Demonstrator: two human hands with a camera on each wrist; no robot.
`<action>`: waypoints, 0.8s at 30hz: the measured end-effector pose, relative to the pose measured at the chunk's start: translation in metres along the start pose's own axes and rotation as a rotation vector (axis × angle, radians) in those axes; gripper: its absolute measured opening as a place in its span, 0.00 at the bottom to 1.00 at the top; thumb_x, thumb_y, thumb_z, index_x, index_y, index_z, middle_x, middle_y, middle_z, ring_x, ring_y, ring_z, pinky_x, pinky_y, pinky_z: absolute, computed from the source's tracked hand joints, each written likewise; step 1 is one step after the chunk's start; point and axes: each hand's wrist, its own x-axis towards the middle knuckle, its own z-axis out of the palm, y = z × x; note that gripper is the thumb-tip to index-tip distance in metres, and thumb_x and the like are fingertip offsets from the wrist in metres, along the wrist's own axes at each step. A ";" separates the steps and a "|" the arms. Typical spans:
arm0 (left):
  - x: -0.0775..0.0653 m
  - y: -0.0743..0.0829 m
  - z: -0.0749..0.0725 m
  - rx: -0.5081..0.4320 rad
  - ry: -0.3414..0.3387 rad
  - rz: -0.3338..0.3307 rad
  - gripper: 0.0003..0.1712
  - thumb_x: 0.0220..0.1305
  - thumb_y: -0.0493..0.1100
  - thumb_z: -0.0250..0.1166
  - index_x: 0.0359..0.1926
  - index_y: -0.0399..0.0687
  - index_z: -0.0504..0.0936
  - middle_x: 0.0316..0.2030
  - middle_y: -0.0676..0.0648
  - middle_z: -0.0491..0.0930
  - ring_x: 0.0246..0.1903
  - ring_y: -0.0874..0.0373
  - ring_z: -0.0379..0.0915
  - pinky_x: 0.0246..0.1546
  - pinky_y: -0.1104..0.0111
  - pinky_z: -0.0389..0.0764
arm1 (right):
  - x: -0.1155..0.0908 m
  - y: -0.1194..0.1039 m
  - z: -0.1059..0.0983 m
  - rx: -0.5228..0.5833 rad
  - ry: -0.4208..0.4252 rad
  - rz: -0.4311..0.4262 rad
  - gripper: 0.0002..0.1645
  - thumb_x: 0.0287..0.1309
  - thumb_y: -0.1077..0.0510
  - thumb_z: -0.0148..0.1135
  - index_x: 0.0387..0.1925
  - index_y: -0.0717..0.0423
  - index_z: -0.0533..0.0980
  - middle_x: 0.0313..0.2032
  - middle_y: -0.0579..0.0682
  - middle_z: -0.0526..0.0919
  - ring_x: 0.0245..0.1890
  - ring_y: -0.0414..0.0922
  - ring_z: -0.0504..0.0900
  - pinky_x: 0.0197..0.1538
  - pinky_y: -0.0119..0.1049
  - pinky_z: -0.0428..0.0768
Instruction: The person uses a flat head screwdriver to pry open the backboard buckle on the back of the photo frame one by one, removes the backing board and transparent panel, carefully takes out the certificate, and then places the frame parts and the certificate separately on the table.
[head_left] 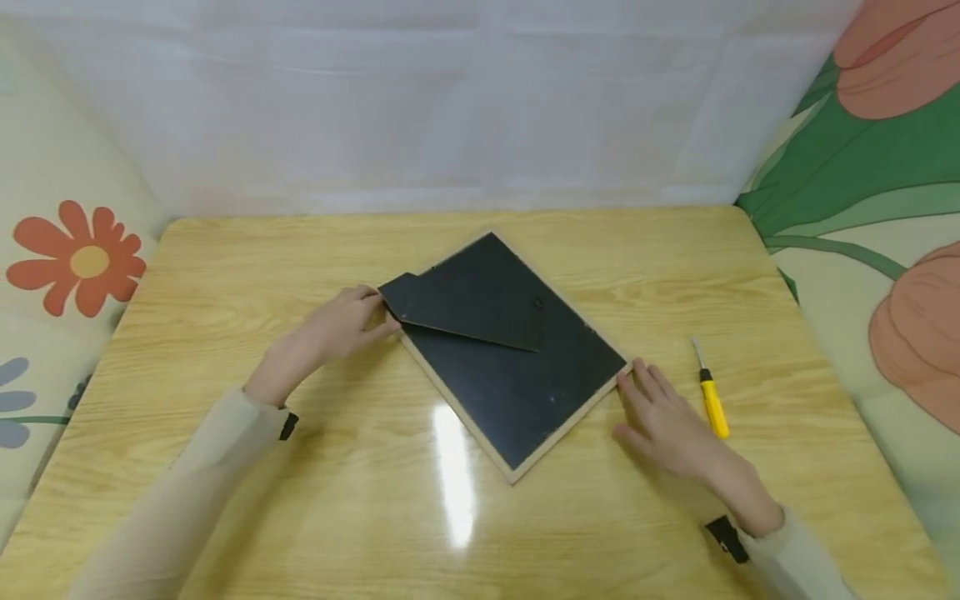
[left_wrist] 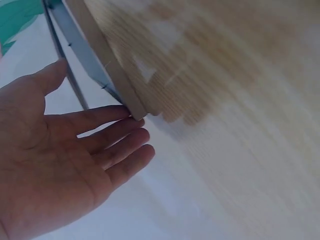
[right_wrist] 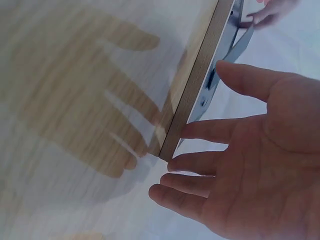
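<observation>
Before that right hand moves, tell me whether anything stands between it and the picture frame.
Nothing visible does: the right hand has fingertips against a corner of the picture frame. The yellow-handled screwdriver lies on the hand's other side, out of the way.

This looks like a small screened-off tabletop booth; whether it stands in a home, an office or a studio cannot be told. A white sheet-like backdrop [head_left: 465, 117], marked with creases, fills the top of the head view. Decorated side panels flank it: the left panel [head_left: 45, 150] carries an orange-red flower [head_left: 90, 262] at the left edge, while the right panel [head_left: 832, 221] shows large pink blooms [head_left: 896, 79] and green leaves [head_left: 862, 158] toward the upper right. Between them spreads a glossy wood-grain table [head_left: 570, 533], with a bright light reflection [head_left: 456, 475] below centre. A yellow-handled screwdriver [head_left: 714, 404] at right adds a workbench touch.
</observation>
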 end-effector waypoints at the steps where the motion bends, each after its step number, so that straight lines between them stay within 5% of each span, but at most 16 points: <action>1: -0.005 0.002 0.001 -0.010 -0.003 0.000 0.39 0.72 0.54 0.54 0.64 0.20 0.62 0.63 0.22 0.59 0.63 0.27 0.54 0.62 0.40 0.58 | 0.002 0.002 -0.001 -0.007 -0.001 0.002 0.40 0.68 0.51 0.56 0.68 0.74 0.55 0.69 0.75 0.46 0.68 0.72 0.47 0.63 0.67 0.55; 9: -0.041 0.011 0.005 -0.146 -0.035 0.058 0.30 0.72 0.49 0.55 0.59 0.23 0.70 0.59 0.24 0.65 0.60 0.26 0.57 0.59 0.38 0.60 | 0.013 0.019 -0.011 -0.002 -0.029 0.024 0.39 0.69 0.54 0.54 0.68 0.77 0.53 0.69 0.75 0.45 0.69 0.71 0.46 0.68 0.62 0.49; 13: -0.042 0.001 -0.003 -0.276 -0.076 0.133 0.20 0.74 0.41 0.52 0.54 0.26 0.75 0.52 0.30 0.74 0.54 0.33 0.68 0.53 0.43 0.71 | 0.014 0.019 -0.010 0.017 0.017 0.059 0.40 0.68 0.53 0.55 0.68 0.77 0.54 0.69 0.76 0.48 0.67 0.72 0.48 0.66 0.63 0.51; 18: -0.005 -0.017 -0.012 -0.298 -0.054 0.199 0.20 0.72 0.30 0.47 0.61 0.25 0.68 0.54 0.29 0.73 0.53 0.36 0.70 0.52 0.45 0.72 | 0.010 0.006 0.005 0.086 0.123 0.079 0.42 0.66 0.54 0.59 0.69 0.76 0.52 0.68 0.77 0.47 0.67 0.72 0.50 0.66 0.64 0.54; 24: 0.050 -0.035 -0.012 -0.203 -0.101 0.397 0.36 0.62 0.20 0.43 0.72 0.28 0.49 0.71 0.28 0.44 0.70 0.33 0.40 0.67 0.42 0.47 | 0.006 -0.013 0.020 0.105 0.146 0.049 0.44 0.63 0.56 0.62 0.68 0.76 0.53 0.69 0.76 0.46 0.68 0.70 0.52 0.66 0.62 0.56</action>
